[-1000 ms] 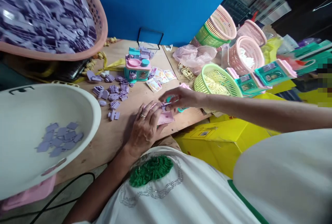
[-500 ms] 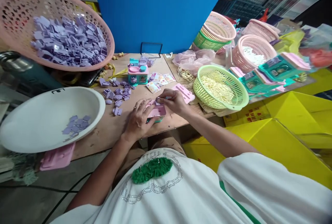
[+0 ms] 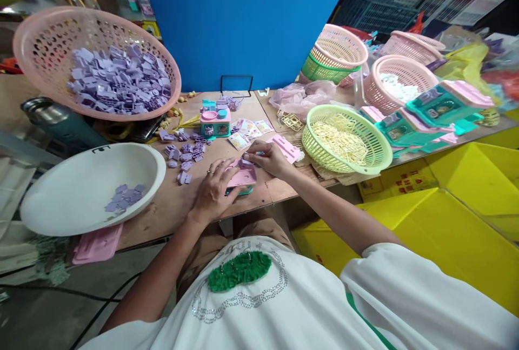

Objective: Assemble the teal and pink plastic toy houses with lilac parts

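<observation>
Left hand (image 3: pixel 214 188): head view, centre; my fingers curl round the left side of the pink-and-teal toy, thumb on its near side.
Pink-and-teal toy (image 3: pixel 244 177): centre of frame, near the front edge of the tabletop (image 3: pixel 271 182).
Right hand (image 3: pixel 270 156): just right of centre, fingers pinching a small purple piece (image 3: pixel 244 163) at the toy's far end; contact partly hidden.
Purple piece risk: could tilt or spring away if I press off-line.
Front edge risk: toy could slide off if my left hold slackens under a push.
Loose purple parts (image 3: pixel 186 148): left of centre; a dropped piece could get mixed in.
</observation>
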Available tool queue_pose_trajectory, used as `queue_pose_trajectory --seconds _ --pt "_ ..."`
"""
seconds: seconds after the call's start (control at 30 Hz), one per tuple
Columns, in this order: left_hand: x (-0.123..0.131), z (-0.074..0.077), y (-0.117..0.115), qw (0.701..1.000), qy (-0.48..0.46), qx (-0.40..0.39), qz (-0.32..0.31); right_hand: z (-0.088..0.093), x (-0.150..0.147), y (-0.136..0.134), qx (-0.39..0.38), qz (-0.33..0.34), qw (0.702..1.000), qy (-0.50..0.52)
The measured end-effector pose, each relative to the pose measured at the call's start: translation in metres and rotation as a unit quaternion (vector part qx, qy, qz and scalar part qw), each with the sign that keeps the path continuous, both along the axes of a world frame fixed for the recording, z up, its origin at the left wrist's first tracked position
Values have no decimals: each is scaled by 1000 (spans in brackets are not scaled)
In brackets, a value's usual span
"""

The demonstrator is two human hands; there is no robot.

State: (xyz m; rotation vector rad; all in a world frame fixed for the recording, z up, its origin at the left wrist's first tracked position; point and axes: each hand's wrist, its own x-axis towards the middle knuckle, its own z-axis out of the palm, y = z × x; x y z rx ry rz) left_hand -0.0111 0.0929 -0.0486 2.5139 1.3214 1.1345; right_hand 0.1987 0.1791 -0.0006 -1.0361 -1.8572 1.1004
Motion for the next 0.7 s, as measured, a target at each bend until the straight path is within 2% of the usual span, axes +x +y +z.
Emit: queue_pose_trajectory --seconds 0.3,0.43,0.53,0.7 --pt "-1 3 1 1000 8 -14 -4 -3 -2 7 26 45 999 -16" --pt "0 5 -3 1000 18 -18 9 -2 -5 2 68 57 996 -18" --pt "5 7 -8 999 27 -12 27 0 -7 -4 108 55 992 -31" --pt "14 9 -8 997 51 34 44 -7 -11 -6 128 28 991 -12"
